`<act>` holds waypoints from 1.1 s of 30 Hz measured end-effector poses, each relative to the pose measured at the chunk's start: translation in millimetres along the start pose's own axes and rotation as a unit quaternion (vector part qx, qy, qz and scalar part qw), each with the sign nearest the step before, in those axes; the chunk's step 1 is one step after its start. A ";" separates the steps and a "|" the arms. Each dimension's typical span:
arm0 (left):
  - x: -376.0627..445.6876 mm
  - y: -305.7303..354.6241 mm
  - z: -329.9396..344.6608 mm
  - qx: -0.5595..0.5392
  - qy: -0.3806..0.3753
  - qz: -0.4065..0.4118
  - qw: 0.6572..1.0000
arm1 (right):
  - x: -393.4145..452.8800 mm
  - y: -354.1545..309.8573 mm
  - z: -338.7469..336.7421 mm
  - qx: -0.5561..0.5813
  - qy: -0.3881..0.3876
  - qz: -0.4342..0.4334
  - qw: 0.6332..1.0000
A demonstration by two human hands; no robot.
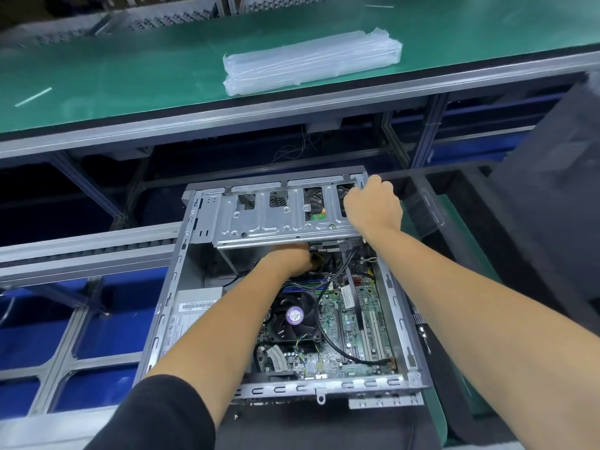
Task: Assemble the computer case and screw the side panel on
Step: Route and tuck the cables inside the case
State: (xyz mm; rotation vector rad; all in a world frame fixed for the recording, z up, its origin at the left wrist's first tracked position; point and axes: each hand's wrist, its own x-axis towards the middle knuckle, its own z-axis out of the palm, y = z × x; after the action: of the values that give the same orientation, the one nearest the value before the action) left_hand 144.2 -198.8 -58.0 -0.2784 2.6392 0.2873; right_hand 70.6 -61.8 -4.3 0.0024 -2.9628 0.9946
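Observation:
An open grey computer case [168, 306] lies flat in front of me, its motherboard [354, 323] and black CPU fan [293, 316] exposed. A silver metal drive cage [259, 219] spans the far end of the case. My right hand [373, 203] grips the cage's right end, fingers curled over its edge. My left hand [289, 259] reaches under the cage's front edge among the cables, and its fingers are hidden there. A dark panel-like slab [552, 196] stands at the right, blurred.
A green conveyor belt [130, 69] runs across the back with a clear plastic bag bundle [311, 61] on it. Aluminium frame rails [81, 248] and blue bins [29, 339] lie to the left. A green mat [454, 241] shows to the right of the case.

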 end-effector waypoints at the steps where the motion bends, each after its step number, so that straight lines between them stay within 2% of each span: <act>1: 1.0 0.0 0.0 -0.011 -0.009 0.001 1.000 | -0.1 0.2 0.0 0.000 0.001 0.000 1.000; 6: 1.4 -4.7 -2.5 -0.003 -0.027 0.013 1.000 | -0.3 0.3 0.2 -0.002 0.002 -0.003 1.000; 9: -0.4 -5.2 -8.4 -0.020 -0.033 -0.006 0.999 | 0.1 0.3 0.6 0.005 0.000 -0.002 1.000; 13: 0.1 -7.0 -9.1 -0.035 -0.036 0.018 0.999 | 0.6 0.7 1.5 0.013 0.000 0.002 1.000; 17: 5.9 -4.8 -9.7 -0.030 -0.048 -0.052 0.997 | 1.3 0.6 1.8 0.017 -0.002 0.005 1.000; 20: 6.9 -3.6 -6.9 -0.067 -0.087 -0.052 0.993 | 0.8 0.4 1.3 0.020 -0.005 0.005 1.000; 28: 3.1 0.7 -7.6 -0.068 -0.072 -0.065 0.993 | -0.3 -0.9 0.8 0.012 -0.010 0.007 1.000; 31: 5.0 -0.1 -8.9 -0.016 -0.040 -0.060 0.997 | -0.1 -1.4 0.4 0.015 -0.012 0.013 1.000; 33: 6.2 -0.1 -10.5 -0.019 -0.066 -0.081 0.994 | -0.3 -1.8 0.6 0.011 -0.010 0.011 1.000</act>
State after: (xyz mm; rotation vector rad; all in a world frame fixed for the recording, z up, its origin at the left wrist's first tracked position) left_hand 134.4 -202.4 -51.8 -0.4674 2.4664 0.2914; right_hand 70.9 -63.6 -3.7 -0.0204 -2.9771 1.0360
